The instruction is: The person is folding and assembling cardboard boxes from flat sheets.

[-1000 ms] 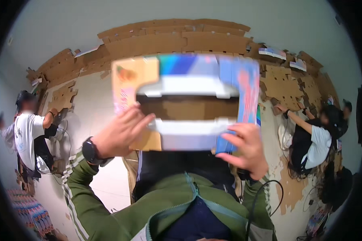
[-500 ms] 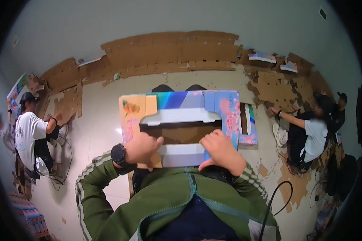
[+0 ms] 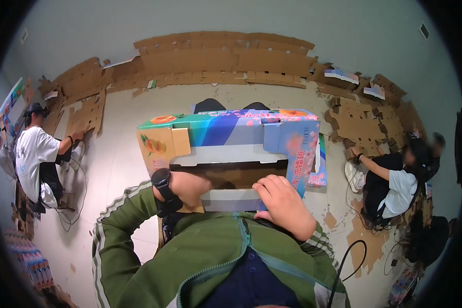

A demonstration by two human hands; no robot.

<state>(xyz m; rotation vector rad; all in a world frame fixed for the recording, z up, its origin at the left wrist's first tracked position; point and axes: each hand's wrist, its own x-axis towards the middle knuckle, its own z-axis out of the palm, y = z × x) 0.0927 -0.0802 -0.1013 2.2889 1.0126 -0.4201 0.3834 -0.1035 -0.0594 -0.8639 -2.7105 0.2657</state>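
A colourful printed cardboard fruit box [image 3: 226, 131] is in front of my body, a wide cut-out opening in its upper face. Through the opening the brown cardboard inside shows. White-and-grey flaps edge the cut-out on its far and near sides. My left hand [image 3: 189, 188] is closed at the near left corner of the opening, its fingertips hidden behind the near flap. Wrapped over the near edge, right of the middle, is my right hand [image 3: 285, 204], fingers on the flap and thumb beneath. A dark watch [image 3: 164, 191] sits on my left wrist.
Another printed box [image 3: 319, 167] stands behind the right side. Brown cardboard sheets [image 3: 190, 61] line the far wall and lie on the floor. One person in a white shirt [image 3: 36, 149] crouches at left, another [image 3: 399, 187] at right. A black cable [image 3: 338, 277] loops beside my right arm.
The box has tilted, so more of its far printed side shows. My left hand has turned inward, its fingers going into the opening. My right hand keeps its hold on the near edge.
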